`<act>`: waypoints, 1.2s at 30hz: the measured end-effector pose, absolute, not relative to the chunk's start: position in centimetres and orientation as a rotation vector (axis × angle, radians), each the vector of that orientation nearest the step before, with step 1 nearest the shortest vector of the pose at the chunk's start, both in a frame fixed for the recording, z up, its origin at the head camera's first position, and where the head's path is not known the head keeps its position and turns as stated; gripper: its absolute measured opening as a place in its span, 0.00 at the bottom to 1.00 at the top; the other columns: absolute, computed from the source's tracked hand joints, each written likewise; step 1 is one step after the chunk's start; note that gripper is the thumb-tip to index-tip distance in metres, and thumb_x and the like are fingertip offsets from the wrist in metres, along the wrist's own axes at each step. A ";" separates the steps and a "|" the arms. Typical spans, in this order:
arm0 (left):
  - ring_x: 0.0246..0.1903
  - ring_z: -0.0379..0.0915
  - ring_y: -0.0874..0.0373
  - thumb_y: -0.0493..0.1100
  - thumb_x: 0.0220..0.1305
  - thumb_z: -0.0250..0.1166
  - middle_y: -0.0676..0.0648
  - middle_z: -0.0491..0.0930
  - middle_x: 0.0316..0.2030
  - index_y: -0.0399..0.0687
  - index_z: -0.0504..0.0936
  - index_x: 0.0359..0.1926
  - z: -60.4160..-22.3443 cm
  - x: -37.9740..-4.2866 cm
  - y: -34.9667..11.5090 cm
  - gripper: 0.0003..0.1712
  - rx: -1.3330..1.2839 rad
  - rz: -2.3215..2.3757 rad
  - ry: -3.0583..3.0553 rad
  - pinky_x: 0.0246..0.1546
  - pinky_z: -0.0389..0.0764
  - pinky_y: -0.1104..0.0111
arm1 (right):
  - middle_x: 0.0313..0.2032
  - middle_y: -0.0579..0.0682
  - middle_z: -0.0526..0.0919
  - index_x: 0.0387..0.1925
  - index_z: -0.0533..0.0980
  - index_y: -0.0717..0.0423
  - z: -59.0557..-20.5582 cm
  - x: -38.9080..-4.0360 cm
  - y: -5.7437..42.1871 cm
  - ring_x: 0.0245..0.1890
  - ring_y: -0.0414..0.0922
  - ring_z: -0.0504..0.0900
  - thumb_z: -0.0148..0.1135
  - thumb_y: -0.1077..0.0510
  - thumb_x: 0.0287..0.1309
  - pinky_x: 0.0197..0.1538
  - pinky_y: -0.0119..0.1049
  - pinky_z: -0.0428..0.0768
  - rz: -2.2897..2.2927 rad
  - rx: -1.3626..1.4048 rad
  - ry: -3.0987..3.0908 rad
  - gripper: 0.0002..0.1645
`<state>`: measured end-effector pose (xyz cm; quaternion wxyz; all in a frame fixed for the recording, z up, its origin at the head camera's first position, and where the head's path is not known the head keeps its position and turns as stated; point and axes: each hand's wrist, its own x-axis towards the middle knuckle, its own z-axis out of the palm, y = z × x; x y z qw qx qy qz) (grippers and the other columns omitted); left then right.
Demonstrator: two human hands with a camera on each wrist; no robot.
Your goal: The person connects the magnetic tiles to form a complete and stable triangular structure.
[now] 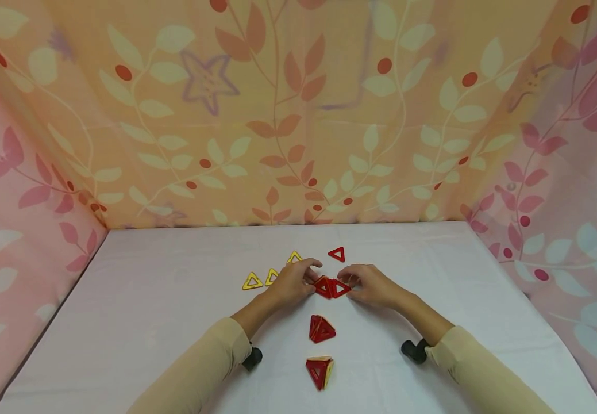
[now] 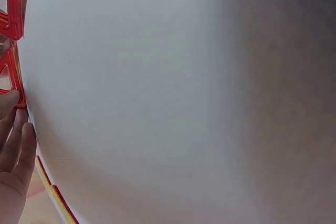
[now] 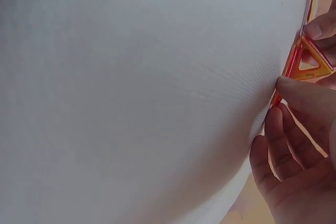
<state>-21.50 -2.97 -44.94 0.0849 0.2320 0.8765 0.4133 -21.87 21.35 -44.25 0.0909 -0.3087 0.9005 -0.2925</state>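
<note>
A floral fabric backdrop [image 1: 277, 115] encloses a white cloth-covered table [image 1: 174, 345]. The assembly of joined red plastic-looking triangular frames [image 1: 331, 289] is on the table between both hands. The left hand [image 1: 290, 283] pinches its left portion; the right hand [image 1: 373, 286] pinches its right frame between thumb and fingers. Handling estimate: light, rigid, smooth, liable to hinge at the joint; hold by outer rims. Relative to the assembly, one loose red triangular frame [image 1: 337, 254] lies beyond; three yellow triangular frames [image 1: 252, 282] lie left, two close behind the left hand, limiting its clearance. A red pyramid [image 1: 322, 329] and a red-and-yellow pyramid [image 1: 319, 371] stand on the near side, apart from both hands.
</note>
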 end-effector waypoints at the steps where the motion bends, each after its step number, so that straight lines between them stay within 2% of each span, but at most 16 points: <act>1: 0.42 0.79 0.57 0.29 0.61 0.68 0.50 0.84 0.41 0.42 0.75 0.61 -44.9 -21.5 -3.0 0.27 0.689 1.231 2.613 0.49 0.81 0.64 | 0.45 0.50 0.84 0.50 0.79 0.61 -44.2 -21.9 21.3 0.42 0.43 0.81 0.72 0.68 0.53 0.49 0.39 0.82 -0.871 -0.914 2.674 0.21; 26: 0.42 0.79 0.57 0.29 0.61 0.68 0.50 0.84 0.40 0.43 0.75 0.62 -44.8 -21.2 -2.8 0.28 0.671 1.204 2.633 0.49 0.81 0.65 | 0.38 0.47 0.83 0.51 0.79 0.60 -44.1 -21.6 20.6 0.40 0.43 0.79 0.68 0.70 0.55 0.50 0.41 0.81 -0.862 -0.898 2.699 0.20; 36: 0.41 0.79 0.57 0.28 0.60 0.68 0.49 0.84 0.39 0.42 0.75 0.61 -44.6 -21.1 -2.8 0.27 0.682 1.211 2.627 0.49 0.81 0.64 | 0.38 0.48 0.83 0.51 0.79 0.61 -43.5 -21.5 20.6 0.39 0.42 0.79 0.67 0.69 0.56 0.46 0.39 0.81 -0.884 -0.927 2.687 0.19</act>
